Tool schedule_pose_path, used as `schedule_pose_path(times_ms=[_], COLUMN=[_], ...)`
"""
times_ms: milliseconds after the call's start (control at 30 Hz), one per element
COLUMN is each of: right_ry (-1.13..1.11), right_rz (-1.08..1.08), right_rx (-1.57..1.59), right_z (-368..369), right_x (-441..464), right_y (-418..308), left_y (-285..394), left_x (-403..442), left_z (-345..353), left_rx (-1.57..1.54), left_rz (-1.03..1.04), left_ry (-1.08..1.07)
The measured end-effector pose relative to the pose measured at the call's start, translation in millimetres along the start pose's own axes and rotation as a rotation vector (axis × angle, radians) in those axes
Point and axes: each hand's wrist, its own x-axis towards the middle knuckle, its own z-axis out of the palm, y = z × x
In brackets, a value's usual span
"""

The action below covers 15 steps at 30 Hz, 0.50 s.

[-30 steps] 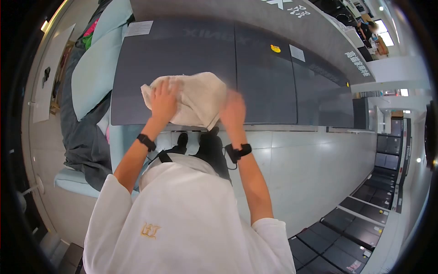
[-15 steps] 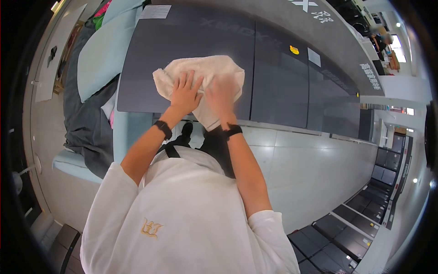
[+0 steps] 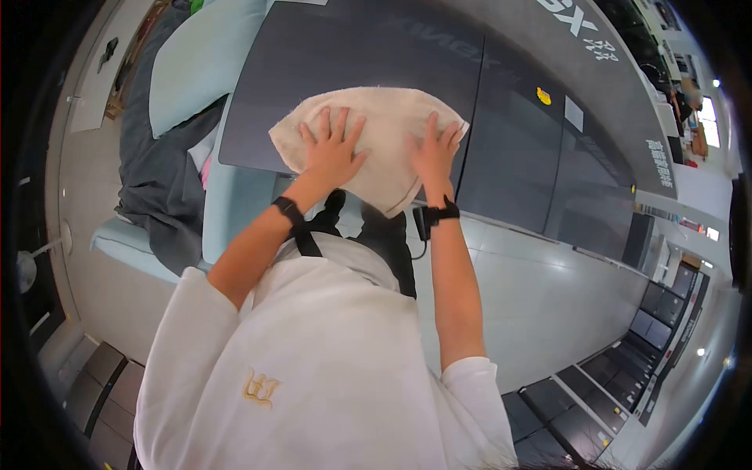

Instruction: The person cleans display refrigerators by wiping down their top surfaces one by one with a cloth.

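A cream towel [image 3: 384, 129] is spread over the dark grey counter surface [image 3: 337, 51], its lower corner hanging past the front edge. My left hand [image 3: 330, 153] lies flat on the towel's left part, fingers spread. On the right part rests my right hand [image 3: 435, 157], its fingers also apart and reaching the towel's right edge, with slight blur at the thumb. Neither hand grips the towel; both press on it from above. Each wrist wears a black band.
To the left stand a light blue cushioned seat [image 3: 235, 211] and a dark grey cloth [image 3: 160, 204] draped over it. Farther right on the grey panels are a yellow sticker [image 3: 544, 96] and a white label [image 3: 573, 113]. A person [image 3: 689, 102] appears in the far right background.
My right hand has moved right, away from my left hand. The towel, bunched before, is now spread wider and flatter. The camera view has shifted a little.
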Motion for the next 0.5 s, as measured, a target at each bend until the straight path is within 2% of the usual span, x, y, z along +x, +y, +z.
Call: schedule_pose_path(times_ms=[67,167,267,367,400,500], right_ry=[0.054,0.021,-0.13,-0.066,-0.121,-0.204], right_rz=[0.003,-0.146,-0.183,-0.383,-0.331,-0.354], right_rx=[-0.03,-0.002,0.119,0.025,0.061,0.107], right_z=[14.2,19.6,6.3,3.2,-4.5,-1.9], right_x=[9.6,4.8,-26.9,-59.2,-66.1,-61.1], right_y=[-13.2,-27.2,-44.0,-42.8,-47.1,-27.4], left_y=[7.1,2.1,-0.8,-18.0,-21.2,-27.8], left_x=[10.2,3.6,-20.3,-47.0,-47.4,-45.5], left_z=[12.3,13.1,3.1,3.8,0.5,-9.5], left_rx=[-0.01,-0.013,0.03,0.026,0.053,0.115], left_rz=[-0.033,0.003,-0.061,-0.038,-0.023,-0.022], left_ry=[0.06,0.029,-0.073,-0.048,-0.062,-0.08])
